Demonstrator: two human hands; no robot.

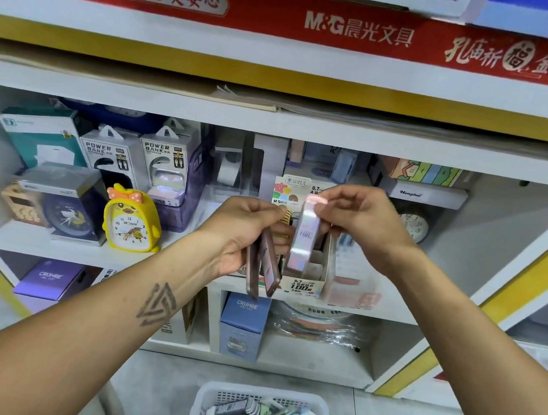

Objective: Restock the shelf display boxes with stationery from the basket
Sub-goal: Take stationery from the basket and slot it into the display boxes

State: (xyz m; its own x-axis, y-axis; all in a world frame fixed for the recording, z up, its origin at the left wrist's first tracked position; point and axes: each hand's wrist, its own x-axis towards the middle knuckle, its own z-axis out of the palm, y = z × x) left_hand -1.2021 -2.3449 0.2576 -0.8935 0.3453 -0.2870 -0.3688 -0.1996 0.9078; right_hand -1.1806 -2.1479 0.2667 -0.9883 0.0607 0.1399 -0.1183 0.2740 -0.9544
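Lead-refill packs: one slim, pale iridescent pack (303, 235) stands nearly upright, pinched at its top end by the right hand (364, 218), its lower end dipping into the open display box (305, 280) just below and between the two hands. Its face shines pink-white with small dark print that is too blurred to read. The left hand (245, 235) curls round two flat brownish packs (264, 264), which hang down from the fist side by side, just left of the box. That cardboard box carries a tall printed back card with "0.7" on it and "100" on its front lip; a divider shows inside.

Below both forearms, on the floor, sits one white plastic basket (203, 402) heaped with many small packs in blue, white, green and grey, too jumbled to count.

Left of the left hand on the same shelf stand one yellow duck alarm clock (131, 221) and two white power bank boxes (113, 156). Beyond the right hand, a round clock face (413, 226) shows partly behind the wrist.
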